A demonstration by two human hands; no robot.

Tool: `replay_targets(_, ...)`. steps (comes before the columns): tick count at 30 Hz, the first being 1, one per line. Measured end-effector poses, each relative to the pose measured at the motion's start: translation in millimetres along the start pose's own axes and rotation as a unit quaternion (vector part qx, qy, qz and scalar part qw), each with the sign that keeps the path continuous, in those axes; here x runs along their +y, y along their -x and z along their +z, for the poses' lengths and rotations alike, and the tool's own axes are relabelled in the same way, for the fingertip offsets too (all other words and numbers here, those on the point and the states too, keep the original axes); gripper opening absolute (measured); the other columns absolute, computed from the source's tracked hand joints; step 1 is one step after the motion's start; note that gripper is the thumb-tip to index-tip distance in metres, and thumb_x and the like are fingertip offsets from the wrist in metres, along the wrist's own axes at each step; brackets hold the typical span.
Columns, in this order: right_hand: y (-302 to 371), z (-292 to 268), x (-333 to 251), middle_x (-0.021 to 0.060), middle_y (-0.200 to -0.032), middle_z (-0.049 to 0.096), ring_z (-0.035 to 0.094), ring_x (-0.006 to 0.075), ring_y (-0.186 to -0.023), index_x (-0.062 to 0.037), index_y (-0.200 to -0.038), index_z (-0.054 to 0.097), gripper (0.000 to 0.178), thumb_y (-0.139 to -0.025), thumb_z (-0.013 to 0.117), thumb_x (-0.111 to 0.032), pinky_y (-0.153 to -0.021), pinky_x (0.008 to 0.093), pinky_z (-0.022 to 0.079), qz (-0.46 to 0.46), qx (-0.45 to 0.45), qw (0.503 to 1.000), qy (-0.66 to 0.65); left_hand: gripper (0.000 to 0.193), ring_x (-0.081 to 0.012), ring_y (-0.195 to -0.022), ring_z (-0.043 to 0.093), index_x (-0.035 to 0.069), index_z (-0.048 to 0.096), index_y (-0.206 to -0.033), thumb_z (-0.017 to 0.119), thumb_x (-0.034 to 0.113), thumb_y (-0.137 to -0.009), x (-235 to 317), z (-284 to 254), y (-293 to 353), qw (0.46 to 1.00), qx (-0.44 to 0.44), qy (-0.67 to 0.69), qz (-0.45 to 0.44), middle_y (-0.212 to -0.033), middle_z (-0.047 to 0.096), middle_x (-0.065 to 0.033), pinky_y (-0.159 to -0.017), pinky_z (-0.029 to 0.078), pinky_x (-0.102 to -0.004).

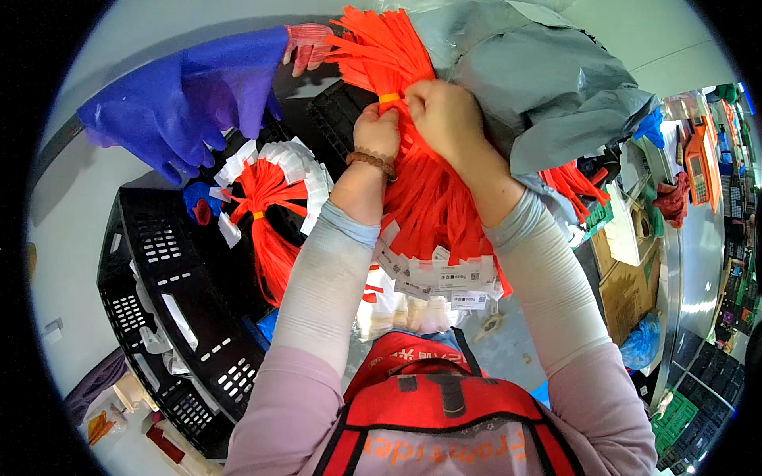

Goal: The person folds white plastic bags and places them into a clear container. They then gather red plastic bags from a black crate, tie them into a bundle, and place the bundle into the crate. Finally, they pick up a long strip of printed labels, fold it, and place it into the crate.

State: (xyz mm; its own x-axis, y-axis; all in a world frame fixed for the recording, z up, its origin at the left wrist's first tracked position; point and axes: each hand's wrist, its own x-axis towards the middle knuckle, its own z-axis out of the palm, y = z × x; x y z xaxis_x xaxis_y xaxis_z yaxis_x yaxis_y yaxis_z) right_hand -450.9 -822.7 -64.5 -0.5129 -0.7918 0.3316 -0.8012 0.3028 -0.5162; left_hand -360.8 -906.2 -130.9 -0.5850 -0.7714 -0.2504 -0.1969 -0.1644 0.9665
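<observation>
From my remote station I make out a black slotted plastic crate [168, 266] on the left. Across its dark interior lies 1 tied bundle of red strips [272, 258], cinched with a yellow band [258, 215], white tags [279, 158] fanned around its upper end. I see a blue bunched item [193, 194] just beside it. Purple rubber gloves [178, 99] drape over a grey ledge [67, 141] beyond.
</observation>
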Motion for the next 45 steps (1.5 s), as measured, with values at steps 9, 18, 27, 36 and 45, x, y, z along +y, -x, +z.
replay_targets(9, -22.8, 20.3, 7.1, 0.0089, -0.088, 0.064, 0.059, 0.0295, -0.088, -0.0099, -0.087, 0.066, 0.014, -0.076, 0.057, -0.011, -0.074, 0.0411, 0.048, -0.061, -0.028, 0.996, 0.06, 0.03, -0.0252, -0.082, 0.063, -0.004, 0.059, -0.103, 0.057, 0.02, -0.085, -12.8, 7.9, -7.2, 0.997, 0.075, 0.009, 0.026, -0.088, 0.065, -0.0174, -0.072, 0.047, -0.0311)
replay_targets(18, -35.1, 13.5, 7.1, 0.01, -0.088, 0.065, 0.06, 0.0317, -0.085, -0.0081, -0.089, 0.064, 0.015, -0.076, 0.056, -0.011, -0.073, 0.0411, 0.048, -0.061, -0.177, 0.978, 0.092, 0.028, -0.0297, -0.078, 0.064, -0.001, 0.061, -0.101, 0.058, 0.02, -0.084, 2.0, 10.1, 4.0, 0.99, 0.129, -0.032, 0.038, -0.086, 0.065, -0.0192, -0.068, 0.048, -0.034)
replay_targets(27, -45.2, 20.2, 31.5, 0.0141, -0.081, 0.066, 0.062, 0.0254, -0.074, -0.0028, -0.088, 0.065, 0.017, -0.078, 0.059, -0.015, -0.069, 0.0332, 0.049, -0.012, -0.18, 0.981, -0.072, 0.028, -0.0345, -0.076, 0.063, -0.002, 0.061, -0.094, 0.059, 0.025, -0.086, 17.7, 25.8, 8.0, 0.974, 0.2, -0.106, 0.011, -0.082, 0.064, -0.0221, -0.066, 0.047, -0.0376)
replay_targets(36, -71.6, 11.3, 25.4, 0.0137, -0.075, 0.065, 0.061, 0.0214, -0.069, -0.0012, -0.085, 0.067, 0.021, -0.074, 0.063, -0.02, -0.066, 0.0324, 0.048, -0.02, -0.275, 0.959, -0.06, 0.03, -0.0373, -0.077, 0.062, -0.002, 0.06, -0.094, 0.058, 0.027, -0.088, 19.4, 23.9, 12.5, 0.975, 0.188, -0.112, 0.032, -0.083, 0.063, -0.0231, -0.067, 0.048, -0.0389)
replay_targets(45, -62.1, 26.5, 35.8, 0.0183, -0.081, 0.065, 0.063, 0.0316, -0.08, -0.0012, -0.076, 0.066, 0.026, -0.074, 0.055, -0.024, -0.071, 0.0377, 0.05, 0.051, -0.089, 0.981, -0.163, 0.032, -0.0376, -0.08, 0.062, -0.004, 0.057, -0.097, 0.055, 0.027, -0.089, 15.3, 22.4, 11.2, 0.978, 0.179, -0.102, 0.039, -0.086, 0.063, -0.024, -0.069, 0.048, -0.0395)
